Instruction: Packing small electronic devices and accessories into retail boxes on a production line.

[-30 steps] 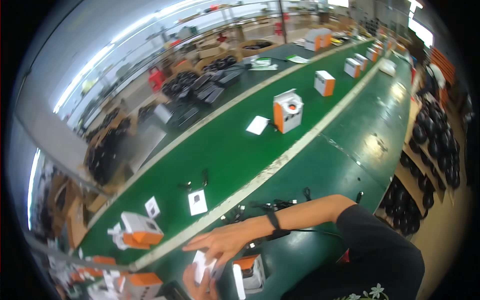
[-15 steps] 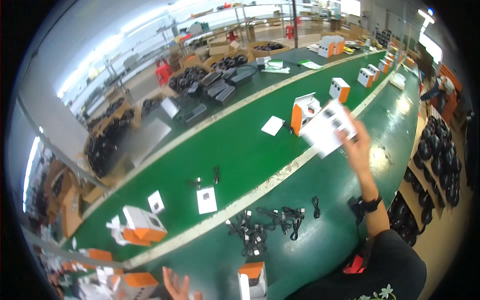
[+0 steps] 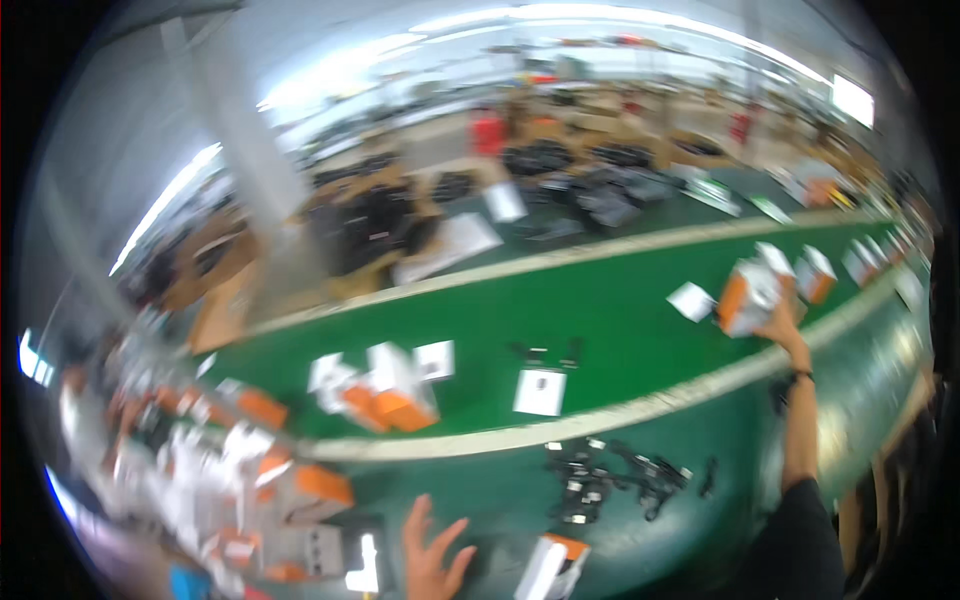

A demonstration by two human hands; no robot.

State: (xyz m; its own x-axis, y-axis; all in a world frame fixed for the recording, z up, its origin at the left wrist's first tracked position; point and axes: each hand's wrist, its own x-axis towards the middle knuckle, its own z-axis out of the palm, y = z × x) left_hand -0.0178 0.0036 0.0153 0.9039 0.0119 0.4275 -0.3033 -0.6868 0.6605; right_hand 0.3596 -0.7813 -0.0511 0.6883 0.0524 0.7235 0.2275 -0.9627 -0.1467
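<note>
My right hand (image 3: 784,322) is reaching far out over the green belt at the right. Its fingers are closed on the side of an open white-and-orange box (image 3: 744,298), blurred by motion; the fingertips are partly hidden. A white card (image 3: 690,301) lies beside that box. Low in the picture, my left hand (image 3: 430,555) is raised with its fingers spread and nothing in them. To its right, near the lower edge, stands an open white-and-orange box (image 3: 555,568). Beyond that box, black cables (image 3: 585,480) with light plugs lie in a loose pile on the green bench.
A pale rail (image 3: 600,412) divides bench from belt. On the belt are a white card (image 3: 540,392), an opened box (image 3: 400,385) and a row of boxes (image 3: 815,275) receding right. Boxes and white packing (image 3: 240,480) crowd the left, with people beyond. Cartons of black items (image 3: 375,225) stand opposite.
The view has swung left. My right hand held up a white printed box before; now it is at the open box on the belt. My left hand has come further into view.
</note>
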